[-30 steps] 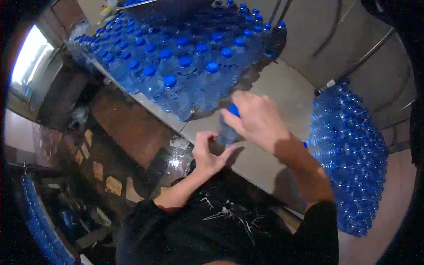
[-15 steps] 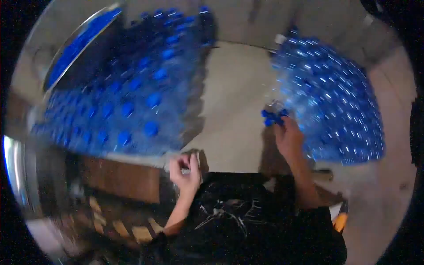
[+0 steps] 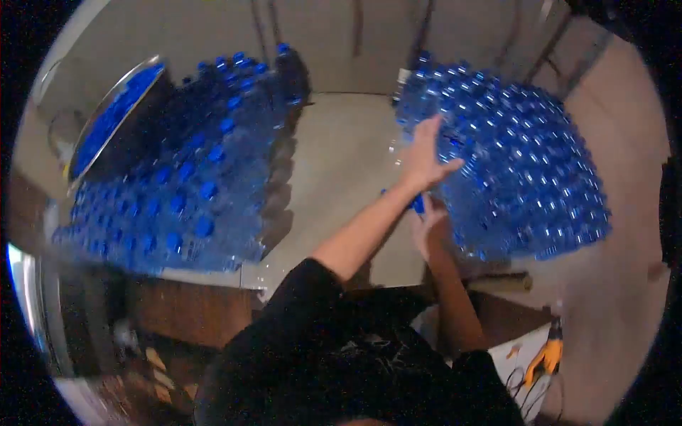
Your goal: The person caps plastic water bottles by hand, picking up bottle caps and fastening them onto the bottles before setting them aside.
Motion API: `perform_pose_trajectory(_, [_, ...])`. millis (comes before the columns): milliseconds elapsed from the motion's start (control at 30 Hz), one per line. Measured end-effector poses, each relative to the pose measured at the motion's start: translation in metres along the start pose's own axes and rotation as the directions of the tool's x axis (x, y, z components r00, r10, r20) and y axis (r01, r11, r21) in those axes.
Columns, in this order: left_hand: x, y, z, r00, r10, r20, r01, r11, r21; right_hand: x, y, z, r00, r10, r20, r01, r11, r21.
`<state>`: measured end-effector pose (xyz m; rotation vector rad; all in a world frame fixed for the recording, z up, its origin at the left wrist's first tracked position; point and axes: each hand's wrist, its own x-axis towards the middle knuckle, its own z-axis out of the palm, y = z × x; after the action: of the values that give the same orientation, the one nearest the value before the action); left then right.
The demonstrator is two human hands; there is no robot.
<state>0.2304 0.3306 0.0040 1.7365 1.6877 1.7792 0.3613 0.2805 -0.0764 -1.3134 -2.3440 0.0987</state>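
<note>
My left hand (image 3: 424,162) reaches across to the uncapped bottles (image 3: 526,170) on the right, its thumb and fingers spread apart at their near left edge. Whether it touches a bottle cannot be made out. Just below it, my right hand (image 3: 433,226) is closed around blue caps (image 3: 418,204), partly hidden by its fingers. Standing on the left of the table (image 3: 330,153) are many bottles with blue caps (image 3: 204,227).
A metal-rimmed basin (image 3: 117,117) full of blue caps stands at the far left, behind the capped bottles. A grey wall (image 3: 355,42) runs along the back. An orange-handled tool (image 3: 547,358) and dark cords lie at the lower right, below table height.
The view has turned toward the right. My left hand has left the front edge by the capped bottles and crossed to the uncapped ones, opening. My right hand has drawn slightly back with the caps.
</note>
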Motion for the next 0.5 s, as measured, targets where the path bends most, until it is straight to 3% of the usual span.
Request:
perform_pose_trajectory(33, [0.005,0.005,0.01,0.995,-0.096,0.013,0.095,0.995,0.042,-0.006,0.018,0.019,0.986,-0.067,-0.154,0.074,0.996,0.044])
perform_pose_trajectory(100, [0.003,0.015,0.019,0.983,-0.151,-0.104,0.154,0.988,0.019,-0.011,0.029,0.005,0.997,-0.064,-0.05,0.07,0.99,0.123])
perform_pose_trajectory(200, [-0.007,0.007,0.044,0.966,-0.066,-0.248,0.081,0.996,0.049,-0.017,0.045,0.015,0.997,0.046,0.059,-0.065,0.928,0.368])
perform_pose_trajectory(233, [-0.008,0.012,0.041,0.959,-0.068,-0.276,0.079,0.996,0.029,-0.016,0.079,0.056,0.999,0.034,0.009,-0.034,0.881,0.472])
perform_pose_trajectory(300, [-0.011,0.014,0.035,0.935,-0.075,-0.348,0.099,0.994,0.054,-0.009,0.075,0.065,0.999,-0.013,-0.035,0.03,0.823,0.568])
perform_pose_trajectory(367, [-0.011,0.012,0.025,0.91,-0.048,-0.412,0.086,0.994,0.074,-0.016,0.031,-0.008,0.996,-0.084,-0.043,0.094,0.828,0.552])
perform_pose_trajectory(500, [-0.036,0.051,-0.048,0.918,-0.036,-0.394,0.092,0.988,0.125,-0.033,0.016,-0.025,0.983,-0.133,0.123,0.013,0.729,0.684])
